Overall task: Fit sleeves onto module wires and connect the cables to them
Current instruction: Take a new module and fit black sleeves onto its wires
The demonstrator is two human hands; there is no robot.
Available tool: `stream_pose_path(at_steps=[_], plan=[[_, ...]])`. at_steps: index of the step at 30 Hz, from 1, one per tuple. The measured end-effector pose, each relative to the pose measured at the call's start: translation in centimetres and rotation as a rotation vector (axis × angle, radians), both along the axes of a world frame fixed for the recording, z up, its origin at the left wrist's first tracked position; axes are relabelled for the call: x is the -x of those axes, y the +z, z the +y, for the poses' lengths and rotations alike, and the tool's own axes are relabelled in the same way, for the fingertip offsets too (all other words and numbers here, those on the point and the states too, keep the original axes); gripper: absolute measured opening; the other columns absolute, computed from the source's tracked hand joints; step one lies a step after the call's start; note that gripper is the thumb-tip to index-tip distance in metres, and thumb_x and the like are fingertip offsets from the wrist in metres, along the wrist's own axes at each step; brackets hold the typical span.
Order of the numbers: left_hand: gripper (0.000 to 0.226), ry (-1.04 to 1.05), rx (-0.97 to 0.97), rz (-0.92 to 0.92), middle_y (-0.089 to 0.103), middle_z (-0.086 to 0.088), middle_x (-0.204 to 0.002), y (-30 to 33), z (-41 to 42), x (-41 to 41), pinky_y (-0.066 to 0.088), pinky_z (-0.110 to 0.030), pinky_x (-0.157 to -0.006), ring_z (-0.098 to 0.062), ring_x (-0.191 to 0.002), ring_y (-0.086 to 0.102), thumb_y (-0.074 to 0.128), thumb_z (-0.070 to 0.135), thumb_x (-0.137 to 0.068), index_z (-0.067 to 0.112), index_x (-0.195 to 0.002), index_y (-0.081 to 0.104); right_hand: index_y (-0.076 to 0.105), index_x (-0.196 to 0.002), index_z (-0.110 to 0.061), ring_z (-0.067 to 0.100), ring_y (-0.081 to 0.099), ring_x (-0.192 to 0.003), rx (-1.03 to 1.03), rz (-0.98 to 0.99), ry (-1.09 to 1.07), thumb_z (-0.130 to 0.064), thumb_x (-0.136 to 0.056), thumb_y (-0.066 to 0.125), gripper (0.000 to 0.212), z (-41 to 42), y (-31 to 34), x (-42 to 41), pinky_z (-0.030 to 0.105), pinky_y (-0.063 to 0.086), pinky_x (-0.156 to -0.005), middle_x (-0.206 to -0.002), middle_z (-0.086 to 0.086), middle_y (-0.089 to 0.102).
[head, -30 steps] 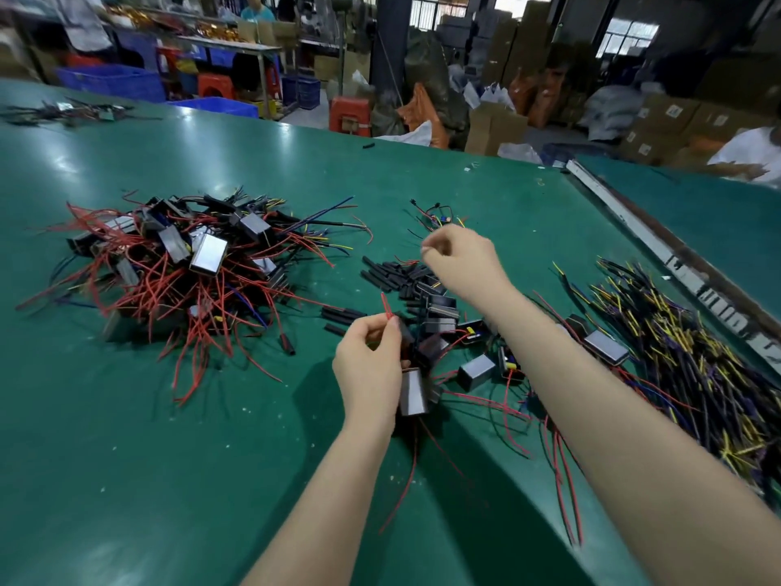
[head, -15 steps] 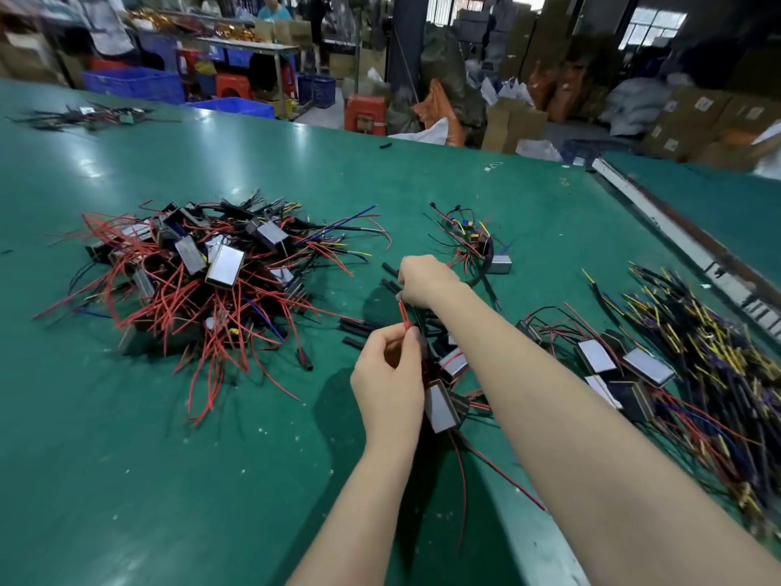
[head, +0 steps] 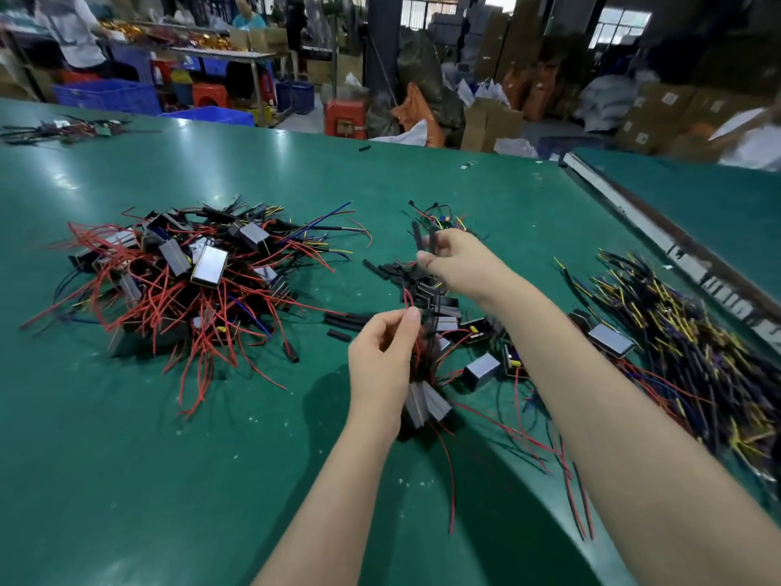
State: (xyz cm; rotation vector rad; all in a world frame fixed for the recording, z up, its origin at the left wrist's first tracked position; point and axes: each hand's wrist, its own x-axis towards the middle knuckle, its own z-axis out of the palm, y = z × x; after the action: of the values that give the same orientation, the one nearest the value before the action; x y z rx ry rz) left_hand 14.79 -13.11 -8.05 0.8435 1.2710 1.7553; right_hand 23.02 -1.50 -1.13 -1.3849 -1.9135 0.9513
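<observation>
My right hand point(head: 454, 264) has lifted two black tubular sleeves point(head: 424, 238) above sleeve pile. My left hand point(head: 386, 357) still pinches thin red module wire point(head: 409, 299) just below, boxy grey module point(head: 424, 401) dangling. Sleeve fitting next.

A small grey module point(head: 424, 403) hangs below the left hand point(head: 382, 361), its thin red wire point(head: 408, 299) pinched upright between the fingertips. At 1 o'clock from it, two short black sleeves point(head: 424, 238) stand upright in the right hand point(head: 458, 262). More black sleeves point(head: 386, 270) lie scattered flat just beneath, and yellow-tipped cables point(head: 693, 353) are heaped at 3 o'clock.
</observation>
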Motion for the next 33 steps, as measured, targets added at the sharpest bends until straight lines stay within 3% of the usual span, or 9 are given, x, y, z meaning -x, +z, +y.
stream_pose_path(at_steps=[2,4,8,11,14,20,25,33], plan=[[0.011,-0.109,-0.004,0.020,0.062,0.016,-0.059,0.5,-0.4,-0.4,0.038,-0.010,-0.051,0.004,-0.053,0.049,0.064,0.018,-0.089,0.021,-0.080,0.069,0.054,-0.120,-0.015,-0.003,0.049,-0.052,0.070,0.321,-0.012,-0.012,-0.097,0.055,0.024,-2.4,-0.2,-2.0,0.014,0.036,-0.047,-0.086,0.000,0.056],[0.011,-0.235,-0.011,0.022,0.060,0.014,-0.055,0.9,-0.7,-0.7,0.036,-0.009,-0.048,0.001,-0.050,0.048,0.064,0.015,-0.089,0.020,-0.080,0.070,0.059,-0.107,-0.021,-0.004,0.045,-0.044,0.093,0.548,-0.018,-0.008,-0.096,0.055,0.018,-4.6,-0.5,-3.5,0.011,0.034,-0.043,-0.079,-0.002,0.057],[0.013,-0.412,-0.039,0.046,0.055,0.013,-0.050,1.2,-1.2,-1.1,0.034,-0.009,-0.045,0.000,-0.045,0.044,0.060,0.011,-0.091,0.013,-0.081,0.068,0.062,-0.093,-0.017,-0.001,0.047,-0.047,0.161,0.757,-0.033,-0.007,-0.094,0.057,0.011,-6.9,-1.1,-4.6,0.012,0.035,-0.045,-0.066,-0.010,0.066],[0.016,-0.449,-0.034,0.046,0.051,0.011,-0.051,1.2,-1.3,-1.0,0.032,-0.009,-0.042,-0.001,-0.041,0.039,0.058,0.010,-0.092,0.013,-0.079,0.067,0.064,-0.088,-0.016,0.003,0.048,-0.053,0.105,0.742,-0.044,-0.013,-0.095,0.057,0.011,-7.5,-1.4,-5.4,0.014,0.035,-0.047,-0.072,-0.004,0.065],[0.023,-0.463,0.001,0.069,0.047,-0.001,-0.060,1.1,-1.1,-0.7,0.030,-0.011,-0.040,-0.005,-0.040,0.034,0.058,0.011,-0.092,0.019,-0.075,0.071,0.066,-0.088,-0.020,0.006,0.050,-0.056,-0.028,0.672,-0.110,-0.021,-0.094,0.060,0.009,-7.9,-1.9,-6.5,0.018,0.039,-0.052,-0.082,0.005,0.063],[0.023,-0.523,0.009,0.171,0.045,-0.008,-0.067,1.0,-1.3,-0.7,0.027,-0.012,-0.042,-0.003,-0.042,0.037,0.056,0.015,-0.094,0.022,-0.080,0.073,0.075,-0.082,-0.033,0.004,0.052,-0.060,-0.042,0.697,-0.093,-0.026,-0.092,0.061,0.018,-9.2,-3.5,-7.1,0.015,0.042,-0.055,-0.069,-0.011,0.062],[0.026,-0.545,0.009,0.200,0.047,0.000,-0.062,0.9,-1.2,-0.4,0.026,-0.013,-0.041,-0.002,-0.043,0.035,0.056,0.019,-0.094,0.027,-0.081,0.077,0.074,-0.082,-0.024,0.004,0.050,-0.056,0.006,0.749,-0.063,-0.020,-0.093,0.060,0.018,-8.9,-3.3,-8.2,0.015,0.042,-0.054,-0.071,-0.007,0.063],[0.021,-0.532,0.023,0.257,0.049,-0.001,-0.065,0.9,-1.2,-0.6,0.027,-0.016,-0.048,-0.008,-0.052,0.035,0.061,0.023,-0.091,0.033,-0.082,0.077,0.068,-0.093,-0.019,0.004,0.050,-0.057,-0.018,0.729,-0.035,-0.017,-0.095,0.055,0.013,-9.3,-3.0,-8.6,0.016,0.043,-0.060,-0.081,-0.007,0.070]])
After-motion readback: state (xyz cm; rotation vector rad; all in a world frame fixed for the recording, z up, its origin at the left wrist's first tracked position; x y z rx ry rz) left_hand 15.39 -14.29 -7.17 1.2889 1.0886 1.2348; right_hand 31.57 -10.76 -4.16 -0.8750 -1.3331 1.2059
